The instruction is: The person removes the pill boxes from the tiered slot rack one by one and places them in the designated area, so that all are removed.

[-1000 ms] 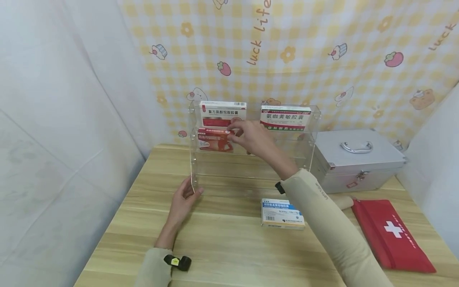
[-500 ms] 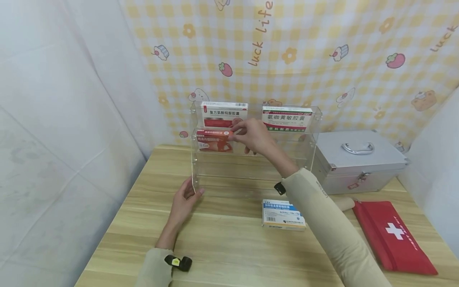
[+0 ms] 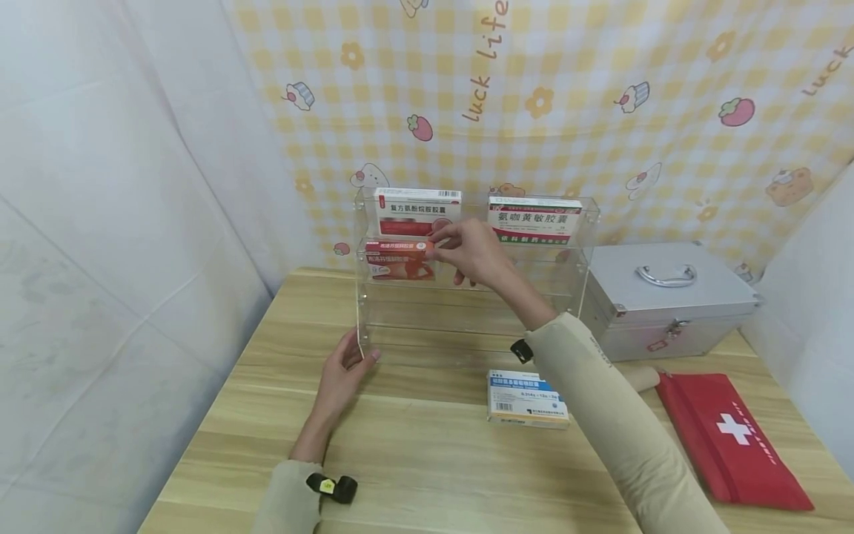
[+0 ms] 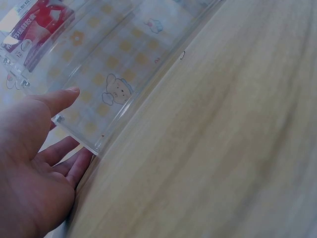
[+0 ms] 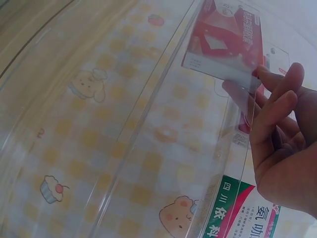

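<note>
A clear acrylic display rack (image 3: 460,327) with stepped shelves stands at the back of the wooden table. My left hand (image 3: 339,380) holds its lower left side panel, thumb in front and fingers behind, as the left wrist view shows. With thumb and fingertips, my right hand (image 3: 475,252) pinches the right end of a red medicine box (image 3: 399,265), which stands in the rack's second tier at the left end. Above it on the top tier is a white-and-red medicine box (image 3: 417,211). A white, red and green medicine box (image 3: 534,222) occupies the top right.
A blue-and-white medicine box (image 3: 525,400) lies on the table in front of the rack. To the right stand a silver metal case (image 3: 667,297) and a red first aid pouch (image 3: 730,437). A patterned yellow cloth (image 3: 534,89) hangs behind the rack.
The red box's left end has shifted very slightly left in its tier. The right hand's fingers have slid from its top front to its right end. The left hand stays on the rack.
</note>
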### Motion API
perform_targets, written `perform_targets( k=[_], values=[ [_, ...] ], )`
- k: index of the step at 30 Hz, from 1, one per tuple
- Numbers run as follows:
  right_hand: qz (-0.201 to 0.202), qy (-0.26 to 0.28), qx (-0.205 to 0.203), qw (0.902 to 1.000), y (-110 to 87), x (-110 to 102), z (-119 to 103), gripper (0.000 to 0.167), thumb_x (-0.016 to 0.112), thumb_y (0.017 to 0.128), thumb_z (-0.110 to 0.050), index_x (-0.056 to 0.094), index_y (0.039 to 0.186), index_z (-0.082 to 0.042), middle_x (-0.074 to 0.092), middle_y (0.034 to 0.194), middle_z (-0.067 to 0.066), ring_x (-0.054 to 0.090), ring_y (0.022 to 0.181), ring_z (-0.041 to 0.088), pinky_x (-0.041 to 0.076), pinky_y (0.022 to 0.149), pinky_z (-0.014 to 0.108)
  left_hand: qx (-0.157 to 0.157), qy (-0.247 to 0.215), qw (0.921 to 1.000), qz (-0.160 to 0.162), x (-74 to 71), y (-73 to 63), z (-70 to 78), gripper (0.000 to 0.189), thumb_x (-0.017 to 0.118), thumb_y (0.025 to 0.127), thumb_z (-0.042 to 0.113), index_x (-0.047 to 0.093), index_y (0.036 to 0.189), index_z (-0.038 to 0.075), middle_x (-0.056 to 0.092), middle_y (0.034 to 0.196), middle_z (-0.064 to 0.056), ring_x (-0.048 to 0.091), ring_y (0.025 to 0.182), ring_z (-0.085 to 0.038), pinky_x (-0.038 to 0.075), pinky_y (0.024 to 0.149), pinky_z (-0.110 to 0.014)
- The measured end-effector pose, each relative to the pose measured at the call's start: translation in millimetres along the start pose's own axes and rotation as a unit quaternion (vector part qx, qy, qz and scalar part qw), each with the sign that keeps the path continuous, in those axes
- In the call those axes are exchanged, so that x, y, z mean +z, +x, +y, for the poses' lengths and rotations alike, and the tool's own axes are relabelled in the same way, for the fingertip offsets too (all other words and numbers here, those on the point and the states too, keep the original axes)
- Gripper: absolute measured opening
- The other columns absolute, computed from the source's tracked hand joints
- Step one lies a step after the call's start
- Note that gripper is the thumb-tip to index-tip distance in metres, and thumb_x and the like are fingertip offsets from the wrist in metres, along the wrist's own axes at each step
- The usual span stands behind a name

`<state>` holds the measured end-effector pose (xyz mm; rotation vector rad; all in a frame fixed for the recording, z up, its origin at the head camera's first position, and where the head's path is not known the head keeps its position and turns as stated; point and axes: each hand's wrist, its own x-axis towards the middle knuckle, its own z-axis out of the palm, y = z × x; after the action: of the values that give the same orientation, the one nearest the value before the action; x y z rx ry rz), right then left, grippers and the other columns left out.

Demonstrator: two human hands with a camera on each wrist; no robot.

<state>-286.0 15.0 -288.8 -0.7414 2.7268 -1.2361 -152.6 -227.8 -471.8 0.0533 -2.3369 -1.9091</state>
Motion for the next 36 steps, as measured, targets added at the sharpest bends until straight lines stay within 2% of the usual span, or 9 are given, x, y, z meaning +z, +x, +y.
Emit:
perform_targets(
  k=[7, 9, 14, 20, 27, 33, 36],
  values=[
    [0.008, 0.007, -0.006, 0.9999, -2.1, -2, 0, 0.026, 0.072, 0.091, -0.025, 0.072, 0.114, -0.011, 0.072, 0.107, 0.005, 0.063, 0.05, 0.035, 0.049, 0.036, 0.035, 0.004, -0.002, 1.0, -0.004, 0.7, 0.3, 1.4, 0.062, 0.069, 0.093, 0.018, 0.041, 0.148, 0.01, 0.047, 0.144, -0.018, 0.053, 0.123, -0.031, 0.045, 0.102, -0.042],
    [0.013, 0.008, -0.007, 0.9999, -2.3, -2, 1, 0.026, 0.073, 0.091, -0.024, 0.073, 0.113, -0.011, 0.071, 0.111, 0.004, 0.063, 0.048, 0.032, 0.049, 0.036, 0.035, 0.005, -0.004, 1.0, -0.002, 1.0, 3.7, -7.0, 0.062, 0.07, 0.093, 0.021, 0.042, 0.148, 0.012, 0.047, 0.144, -0.017, 0.053, 0.123, -0.031, 0.044, 0.103, -0.043],
    [0.023, 0.018, -0.008, 0.9995, -2.7, -5, 3, 0.025, 0.072, 0.092, -0.024, 0.073, 0.113, -0.01, 0.072, 0.107, 0.005, 0.062, 0.046, 0.03, 0.047, 0.034, 0.034, 0.007, 0.0, 0.9999, 0.009, 1.4, 11.8, -29.7, 0.066, 0.072, 0.09, 0.034, 0.042, 0.147, 0.023, 0.049, 0.144, -0.007, 0.054, 0.122, -0.025, 0.045, 0.102, -0.04],
    [0.038, 0.034, -0.021, 0.9985, -4.2, -11, 0, 0.022, 0.072, 0.091, -0.025, 0.073, 0.109, -0.011, 0.073, 0.102, 0.004, 0.06, 0.043, 0.028, 0.047, 0.033, 0.034, 0.01, 0.004, 0.9998, 0.015, 1.5, 12.2, -30.8, 0.065, 0.073, 0.089, 0.036, 0.044, 0.146, 0.024, 0.051, 0.142, -0.005, 0.056, 0.119, -0.023, 0.047, 0.1, -0.037],
    [0.06, 0.017, -0.029, 0.9976, -10.2, -22, -9, 0.023, 0.072, 0.091, -0.03, 0.073, 0.11, -0.017, 0.073, 0.099, 0.003, 0.06, 0.042, 0.024, 0.046, 0.033, 0.032, 0.009, 0.009, 0.9998, 0.014, 1.1, 10.7, -32.2, 0.064, 0.072, 0.09, 0.033, 0.043, 0.147, 0.024, 0.051, 0.143, -0.006, 0.056, 0.119, -0.024, 0.047, 0.1, -0.039],
    [0.104, 0.032, -0.078, 0.991, -20.8, -36, -25, 0.029, 0.072, 0.09, -0.033, 0.072, 0.114, -0.017, 0.073, 0.098, 0.0, 0.06, 0.042, 0.019, 0.041, 0.033, 0.029, 0.002, 0.013, 0.9998, 0.016, 1.3, 9.4, -32.7, 0.064, 0.072, 0.09, 0.035, 0.043, 0.146, 0.025, 0.051, 0.143, -0.006, 0.055, 0.12, -0.024, 0.047, 0.1, -0.041],
    [0.114, 0.03, -0.092, 0.9888, -29.2, -41, -33, 0.031, 0.073, 0.089, -0.034, 0.072, 0.116, -0.018, 0.074, 0.098, -0.003, 0.06, 0.042, 0.018, 0.04, 0.034, 0.028, 0.001, 0.01, 0.9998, 0.016, 1.0, 9.5, -32.7, 0.065, 0.072, 0.09, 0.035, 0.044, 0.146, 0.024, 0.051, 0.143, -0.006, 0.055, 0.12, -0.024, 0.047, 0.1, -0.042]
  ],
)
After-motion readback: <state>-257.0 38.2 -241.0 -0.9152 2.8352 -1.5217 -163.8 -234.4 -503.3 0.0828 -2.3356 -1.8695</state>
